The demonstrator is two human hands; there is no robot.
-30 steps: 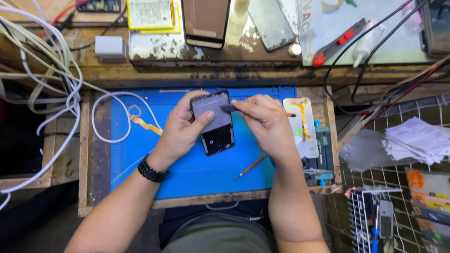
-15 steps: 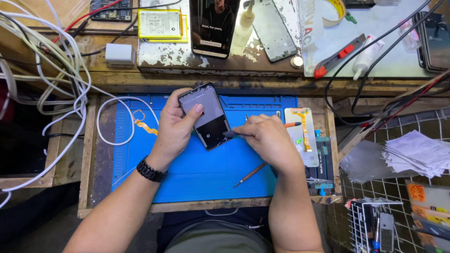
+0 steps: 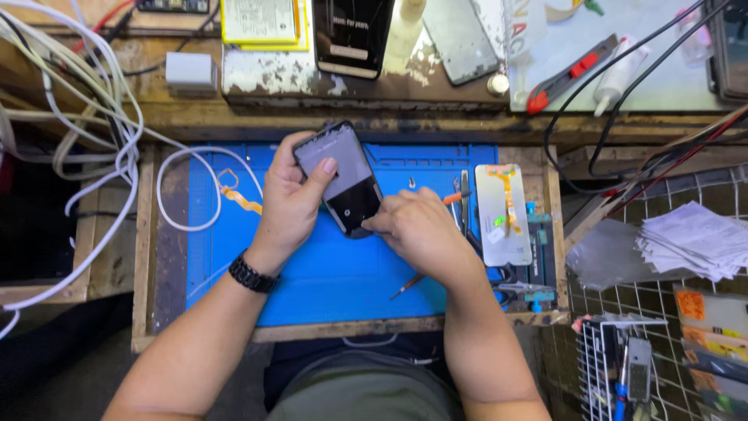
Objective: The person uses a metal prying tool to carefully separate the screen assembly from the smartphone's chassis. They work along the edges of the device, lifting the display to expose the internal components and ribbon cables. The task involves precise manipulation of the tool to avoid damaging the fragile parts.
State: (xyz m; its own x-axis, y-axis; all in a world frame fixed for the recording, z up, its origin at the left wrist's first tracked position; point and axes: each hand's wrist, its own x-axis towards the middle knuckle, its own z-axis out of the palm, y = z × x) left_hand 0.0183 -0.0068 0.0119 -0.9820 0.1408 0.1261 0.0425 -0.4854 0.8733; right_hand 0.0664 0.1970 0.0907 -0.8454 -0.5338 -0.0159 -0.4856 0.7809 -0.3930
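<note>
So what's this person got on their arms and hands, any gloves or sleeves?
No gloves: both the left hand and the right hand are bare, and both forearms are uncovered with no sleeves in view. The only thing worn is a black link-style wristband on the left wrist.

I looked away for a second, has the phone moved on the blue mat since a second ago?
Yes. The phone, gripped by the left hand, has shifted toward the blue mat's far left side, and its top now overhangs the mat's far edge.
</note>
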